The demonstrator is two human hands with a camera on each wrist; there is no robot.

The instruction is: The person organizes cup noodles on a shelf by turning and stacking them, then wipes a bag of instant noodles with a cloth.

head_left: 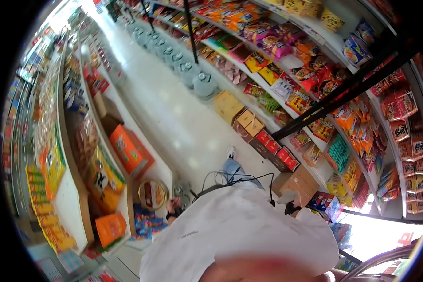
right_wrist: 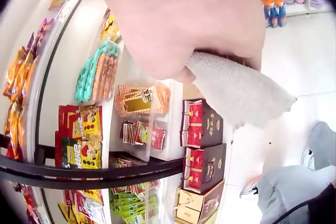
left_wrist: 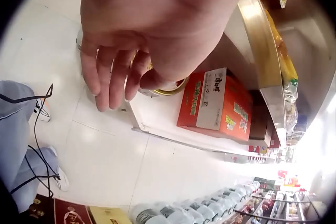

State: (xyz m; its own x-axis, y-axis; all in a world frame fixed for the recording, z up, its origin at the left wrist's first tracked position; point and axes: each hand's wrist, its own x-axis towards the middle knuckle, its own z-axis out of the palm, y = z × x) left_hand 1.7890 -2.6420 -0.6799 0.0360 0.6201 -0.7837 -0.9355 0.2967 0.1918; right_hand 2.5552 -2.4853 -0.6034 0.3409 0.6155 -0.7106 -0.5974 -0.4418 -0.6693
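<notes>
A pale, textured cloth (right_wrist: 239, 90) is gripped in my right hand (right_wrist: 194, 19), its loose end hanging out past the curled fingers. In the head view the same hand (head_left: 293, 207) is low at my right side, near a cardboard box (head_left: 301, 184). My left hand (left_wrist: 157, 29) holds nothing, and its fingers hang loosely bent. From the head view, that hand (head_left: 175, 205) is beside a round tin (head_left: 152, 194) on the lower left shelf. The left wrist view shows the tin partly hidden behind the fingers, with an orange-red box (left_wrist: 236, 111) beyond it.
Shelves of bagged snacks (head_left: 258, 61) line the right of a shop aisle (head_left: 164, 113). Large water bottles (head_left: 204, 84) and gift boxes (head_left: 277, 152) stand on the floor along them. A black bar (head_left: 333, 91) crosses the right shelves. Dark cables (head_left: 235, 176) hang at my front.
</notes>
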